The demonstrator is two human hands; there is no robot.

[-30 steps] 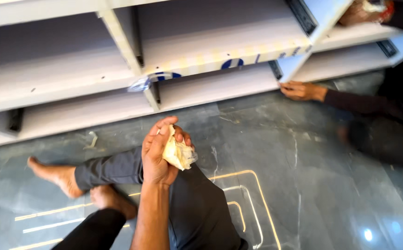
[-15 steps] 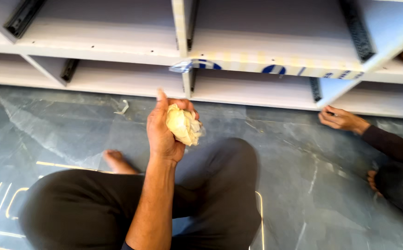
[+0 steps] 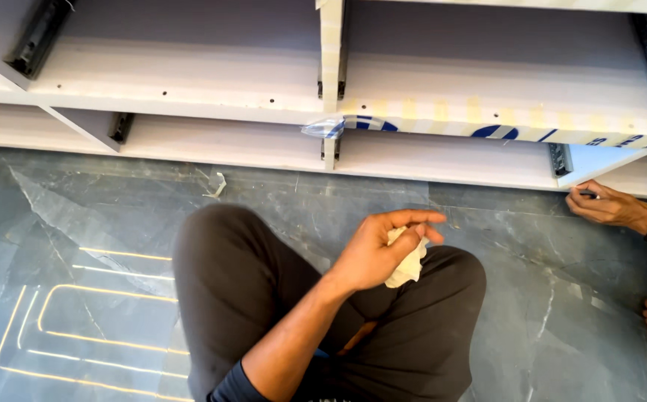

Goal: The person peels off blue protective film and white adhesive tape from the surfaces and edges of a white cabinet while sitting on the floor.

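The left hand [image 3: 374, 253] is closed around a crumpled pale cloth [image 3: 407, 262], held above the crossed legs [image 3: 264, 298]. The right hand is out of view. A co-worker's hand [image 3: 607, 206] touches the white cabinet [image 3: 189, 82].

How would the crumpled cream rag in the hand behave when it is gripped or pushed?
Probably floppy: the rag bunches into soft folds inside the left hand. Likely light, since a loose grip holds it. It seems unlikely to roll or break.

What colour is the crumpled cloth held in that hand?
Pale cream, almost off-white: the cloth shows best in the head view, gripped by the left hand.
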